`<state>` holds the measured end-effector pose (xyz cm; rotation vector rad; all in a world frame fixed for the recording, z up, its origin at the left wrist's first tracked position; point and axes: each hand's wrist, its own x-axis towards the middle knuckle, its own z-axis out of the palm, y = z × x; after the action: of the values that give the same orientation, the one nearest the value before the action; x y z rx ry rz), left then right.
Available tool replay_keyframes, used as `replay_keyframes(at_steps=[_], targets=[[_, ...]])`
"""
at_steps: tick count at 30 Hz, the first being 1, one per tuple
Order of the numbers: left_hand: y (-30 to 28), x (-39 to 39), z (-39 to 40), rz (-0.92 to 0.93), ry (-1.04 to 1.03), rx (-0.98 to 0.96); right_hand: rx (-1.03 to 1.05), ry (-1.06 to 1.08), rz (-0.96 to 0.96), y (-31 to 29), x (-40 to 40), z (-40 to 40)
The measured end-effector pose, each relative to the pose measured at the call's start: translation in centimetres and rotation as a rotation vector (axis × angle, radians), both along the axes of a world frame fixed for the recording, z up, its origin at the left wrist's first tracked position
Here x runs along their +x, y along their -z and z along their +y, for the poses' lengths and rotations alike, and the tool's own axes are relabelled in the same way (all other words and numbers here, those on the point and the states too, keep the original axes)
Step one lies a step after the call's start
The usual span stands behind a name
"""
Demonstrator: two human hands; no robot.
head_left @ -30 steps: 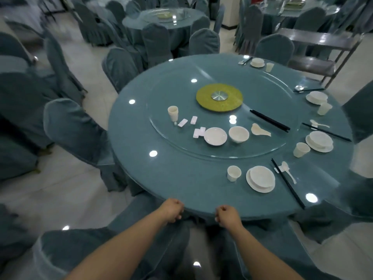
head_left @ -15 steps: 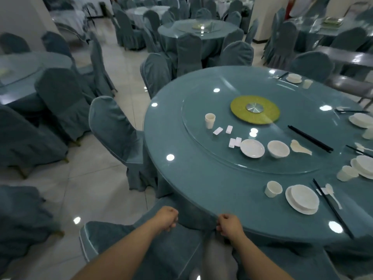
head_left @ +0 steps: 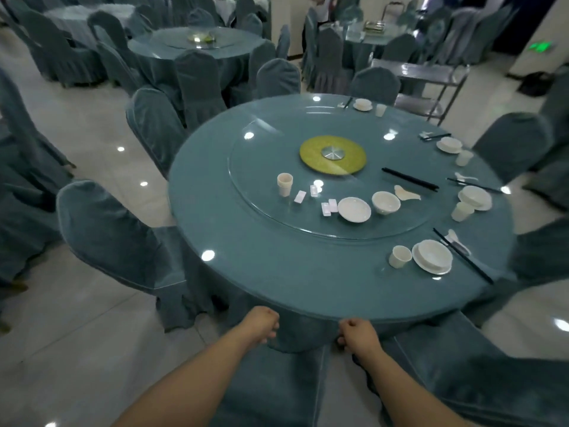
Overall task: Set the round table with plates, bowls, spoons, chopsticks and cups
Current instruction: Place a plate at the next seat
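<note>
Banquet hall, grey tile floor, rows of teal-covered chairs and other round tables behind. We stand at the near edge of the round table [head_left: 277, 272], both fists curled over the back of a covered chair [head_left: 271, 383] directly below us; left hand [head_left: 261, 326] and right hand [head_left: 357, 334] each look closed on the chair back's top edge, likely to shift the seat at this unlaid place, though the fingertips are hidden and what they pinch cannot be confirmed. Neither hand holds tableware. Along the right edge of the tabletop four places appear laid; nearest is a plate with bowl [head_left: 432, 256], a cup [head_left: 399, 256] to its left and black chopsticks [head_left: 462, 255] with a spoon to its right, so each setting repeats one layout. Stock waits on the glass turntable [head_left: 252, 192], probably so it can be spun toward whichever seat comes next: a spare cup stack [head_left: 284, 184], small white rests [head_left: 312, 197], a loose plate [head_left: 354, 209], a loose bowl [head_left: 385, 202], a loose spoon [head_left: 405, 193] and a spare chopstick pair [head_left: 409, 179]. Near and left edges of the tabletop carry no settings yet, so we judge the job roughly half done.
</note>
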<state>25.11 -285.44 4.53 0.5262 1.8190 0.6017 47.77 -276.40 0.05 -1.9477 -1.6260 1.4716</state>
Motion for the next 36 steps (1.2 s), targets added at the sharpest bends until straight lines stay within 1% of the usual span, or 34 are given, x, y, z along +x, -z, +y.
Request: replay_keyframes(at_steps=[3,5,7,10,13,16,17,21,22,23,25,27,32,36], targets=[[-0.7,-0.7,0.1,-0.014,0.037,0.050,-0.004,0.020,0.011,-0.7,-0.8,-0.6],[-0.9,-1.0,-0.6,-0.013,0.025,0.052,-0.012,0.000,0.004,-0.9,-1.4,-0.6],[-0.5,-1.6,-1.7,-0.007,-0.001,0.034,-0.019,-0.022,-0.009,-0.6,-2.5,-0.5],[0.2,-3.0,-3.5,0.019,0.014,-0.024,-0.019,-0.055,-0.004,-0.4,-4.7,-1.2],[1.0,-5.2,-4.6,0.056,0.011,-0.075,-0.039,-0.032,0.024,-0.1,-6.5,-2.6],[1.9,-8.0,-3.9,0.001,-0.006,-0.072,-0.028,0.008,0.012,-0.2,-8.4,-3.5],[2.3,-9.1,-3.1,-0.015,-0.003,-0.065,-0.016,0.024,0.007,-0.2,-9.0,-3.5],[4.3,-13.5,-0.6,-0.064,0.127,-0.057,-0.014,0.202,0.000,0.5,-12.0,-4.2],[4.4,-14.1,-0.3,-0.085,0.140,-0.059,-0.017,0.251,0.000,0.5,-12.4,-4.5],[4.4,-15.6,0.2,-0.092,0.201,-0.072,-0.026,0.323,-0.002,0.7,-13.5,-5.4],[4.3,-17.7,0.8,-0.089,0.279,-0.093,-0.032,0.366,-0.045,0.7,-15.1,-6.9],[3.3,-19.7,1.8,-0.071,0.376,-0.082,-0.026,0.433,-0.045,0.5,-17.0,-8.2],[1.4,-22.3,3.8,-0.014,0.452,-0.029,-0.031,0.539,0.000,-0.4,-20.1,-9.3],[0.7,-23.4,4.1,-0.005,0.439,-0.008,-0.038,0.561,0.086,-0.5,-21.8,-8.6]])
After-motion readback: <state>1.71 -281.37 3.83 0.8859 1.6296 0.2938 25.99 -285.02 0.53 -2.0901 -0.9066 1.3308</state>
